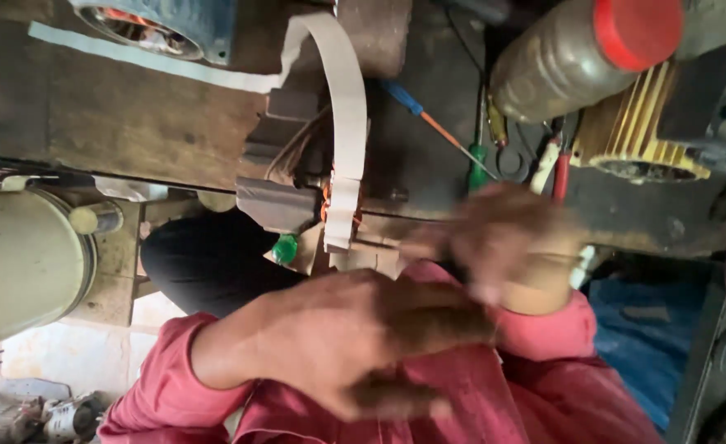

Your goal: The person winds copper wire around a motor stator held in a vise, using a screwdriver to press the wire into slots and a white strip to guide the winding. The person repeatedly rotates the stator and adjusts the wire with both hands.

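Copper-wound coil (340,215) wrapped in pale tape strip (342,107) sits at the near edge of the wooden workbench (133,123), centre of view. My left hand (355,337) lies blurred just near of it, fingers loosely spread, holding nothing I can make out. My right hand (503,238), also blurred, is to its right; grip unclear. A bottle with red cap (577,49) stands far right.

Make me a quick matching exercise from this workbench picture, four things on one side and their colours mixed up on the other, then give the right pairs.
Things:
1. bottle cap
2. screwdriver handle
3. sleeves
4. tape strip

Colours:
A. off-white
B. pink
C. red
D. blue

Pairs: 1-C, 2-D, 3-B, 4-A
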